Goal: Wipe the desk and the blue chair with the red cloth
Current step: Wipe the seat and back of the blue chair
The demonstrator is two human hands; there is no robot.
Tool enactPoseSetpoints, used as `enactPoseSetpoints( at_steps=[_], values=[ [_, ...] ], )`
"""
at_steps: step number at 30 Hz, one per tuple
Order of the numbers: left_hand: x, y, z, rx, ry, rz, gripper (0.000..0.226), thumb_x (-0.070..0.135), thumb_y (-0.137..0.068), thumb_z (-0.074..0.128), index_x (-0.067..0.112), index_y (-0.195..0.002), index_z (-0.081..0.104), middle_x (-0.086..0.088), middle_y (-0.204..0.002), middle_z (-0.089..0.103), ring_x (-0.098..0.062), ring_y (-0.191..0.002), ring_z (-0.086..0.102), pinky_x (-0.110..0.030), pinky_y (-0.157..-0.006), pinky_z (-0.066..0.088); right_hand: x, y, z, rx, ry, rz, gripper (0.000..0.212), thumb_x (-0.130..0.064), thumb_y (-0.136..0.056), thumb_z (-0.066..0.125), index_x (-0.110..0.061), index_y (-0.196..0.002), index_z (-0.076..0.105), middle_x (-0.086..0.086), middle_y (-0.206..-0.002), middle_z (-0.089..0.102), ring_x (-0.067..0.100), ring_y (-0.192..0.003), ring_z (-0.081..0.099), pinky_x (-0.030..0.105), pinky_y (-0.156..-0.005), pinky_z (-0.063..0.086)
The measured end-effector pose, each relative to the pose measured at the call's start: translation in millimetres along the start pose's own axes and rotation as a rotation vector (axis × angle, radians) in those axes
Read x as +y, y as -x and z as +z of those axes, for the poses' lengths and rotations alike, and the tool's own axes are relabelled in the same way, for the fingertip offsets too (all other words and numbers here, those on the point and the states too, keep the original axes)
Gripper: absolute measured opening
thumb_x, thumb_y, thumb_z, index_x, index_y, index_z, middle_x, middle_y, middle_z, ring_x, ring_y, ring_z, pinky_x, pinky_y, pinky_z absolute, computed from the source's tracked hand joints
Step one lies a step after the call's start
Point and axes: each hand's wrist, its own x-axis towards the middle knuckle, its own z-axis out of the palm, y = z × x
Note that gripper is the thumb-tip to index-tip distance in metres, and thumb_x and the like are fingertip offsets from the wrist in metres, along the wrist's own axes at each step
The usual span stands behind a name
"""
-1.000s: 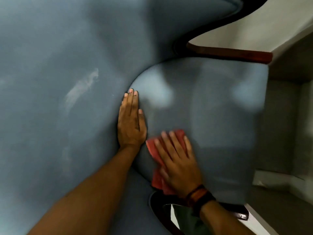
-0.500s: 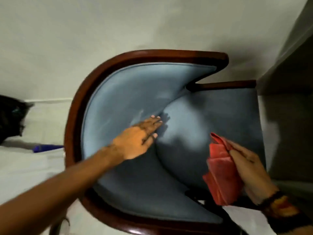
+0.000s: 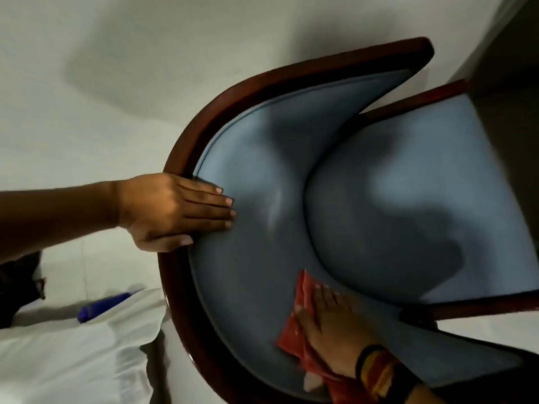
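Observation:
I look down on the blue chair (image 3: 393, 199), a padded tub chair with a dark red-brown wooden rim. My left hand (image 3: 178, 211) lies flat over the rim at the chair's left side, fingers together on the blue backrest padding and thumb along the wood. My right hand (image 3: 329, 330) presses the red cloth (image 3: 294, 328) flat against the inner backrest near the bottom of the view, just below the seat cushion's rounded edge. A dark and orange band sits on that wrist. The desk is out of view.
Pale floor surrounds the chair. White fabric (image 3: 73, 354) lies at the lower left with a blue object (image 3: 102, 306) on it and a dark item (image 3: 17, 290) at the left edge. A dark piece of furniture (image 3: 516, 68) stands at the upper right, next to the seat.
My left hand slid from the seat crease out to the chair's left rim. My right hand, which held the cloth lifted off the chair, now presses it on the lower backrest. The view rose.

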Motion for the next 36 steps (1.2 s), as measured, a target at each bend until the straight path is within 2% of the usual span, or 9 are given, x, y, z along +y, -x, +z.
enactPoseSetpoints(
  at_steps=[8,10,12,17,21,23,26,33,36],
  values=[
    [-9.2,1.5,8.4,0.056,-0.048,0.060,0.060,0.034,-0.090,0.048,0.002,-0.136,0.071,-0.018,-0.140,0.071,-0.035,-0.133,0.067,-0.051,-0.111,0.056,-150.1,-112.0,-87.4,0.683,-0.810,-0.211,0.071,-0.034,-0.113,0.034,-0.010,-0.165,-0.007,0.006,-0.174,-0.018,0.016,-0.162,-0.016,0.043,-0.133,-0.009],
    [-11.4,2.1,10.5,0.082,-0.057,0.066,0.060,0.034,-0.091,0.047,0.001,-0.134,0.072,-0.018,-0.139,0.071,-0.035,-0.133,0.067,-0.050,-0.112,0.056,-142.2,-138.6,-112.3,0.830,-0.848,-0.238,0.075,-0.028,-0.108,0.042,0.006,-0.162,0.002,0.022,-0.172,-0.014,0.033,-0.163,-0.010,0.052,-0.133,-0.004],
    [-12.7,1.2,9.6,0.095,-0.047,0.071,0.058,0.033,-0.091,0.047,0.001,-0.132,0.073,-0.017,-0.136,0.073,-0.034,-0.131,0.068,-0.049,-0.111,0.056,-117.5,-151.0,-98.4,0.802,-0.686,-0.294,0.077,-0.020,-0.096,0.047,0.019,-0.155,0.014,0.040,-0.165,-0.010,0.051,-0.159,-0.004,0.060,-0.132,0.001],
    [-10.8,2.4,5.4,0.109,-0.024,0.088,0.057,0.033,-0.088,0.051,0.001,-0.128,0.075,-0.017,-0.132,0.076,-0.032,-0.125,0.073,-0.044,-0.111,0.056,-42.4,-101.1,-6.3,0.496,-0.515,-0.203,0.079,-0.018,-0.107,0.045,-0.001,-0.163,-0.009,0.017,-0.174,-0.002,0.037,-0.163,0.006,0.046,-0.133,0.009],
    [-13.5,2.9,10.3,0.136,-0.002,0.103,0.056,0.033,-0.087,0.051,0.002,-0.126,0.077,-0.016,-0.130,0.076,-0.030,-0.124,0.074,-0.043,-0.111,0.057,-66.0,-25.2,46.2,0.529,-0.324,-0.176,0.077,-0.061,-0.099,0.012,-0.033,-0.161,-0.022,-0.015,-0.173,-0.010,0.004,-0.159,-0.003,0.029,-0.132,0.000],
    [-13.8,3.7,12.3,0.145,0.012,0.102,0.056,0.033,-0.086,0.051,0.002,-0.124,0.078,-0.016,-0.130,0.077,-0.031,-0.123,0.074,-0.043,-0.110,0.058,-107.8,-11.5,35.0,0.568,-0.343,-0.152,0.072,-0.062,-0.093,0.000,-0.042,-0.160,-0.021,-0.019,-0.173,-0.016,-0.002,-0.157,-0.016,0.025,-0.130,-0.009],
    [-14.0,3.6,16.4,0.169,0.003,0.113,0.055,0.034,-0.086,0.050,0.002,-0.120,0.080,-0.017,-0.125,0.079,-0.031,-0.120,0.075,-0.043,-0.108,0.058,-147.9,-43.8,-13.5,0.699,-0.412,-0.262,0.062,-0.046,-0.108,0.013,-0.037,-0.157,-0.025,-0.016,-0.171,-0.024,0.003,-0.158,-0.023,0.035,-0.132,-0.012],
    [-16.2,5.3,25.2,0.196,-0.006,0.117,0.056,0.033,-0.086,0.051,0.001,-0.124,0.078,-0.017,-0.132,0.075,-0.032,-0.124,0.073,-0.045,-0.109,0.058,-149.8,-161.4,-126.3,1.074,-1.015,-0.274,0.066,-0.034,-0.113,0.027,-0.017,-0.165,-0.010,-0.002,-0.175,-0.016,0.010,-0.162,-0.014,0.042,-0.134,-0.008],
    [-16.9,3.1,21.8,0.192,-0.013,0.123,0.055,0.030,-0.087,0.051,0.000,-0.123,0.078,-0.017,-0.130,0.076,-0.032,-0.124,0.074,-0.046,-0.108,0.059,-119.7,-165.9,-124.0,0.997,-0.970,-0.261,0.076,-0.030,-0.110,0.041,-0.008,-0.165,-0.007,0.005,-0.176,-0.011,0.016,-0.164,-0.007,0.044,-0.134,-0.003]
  ],
)
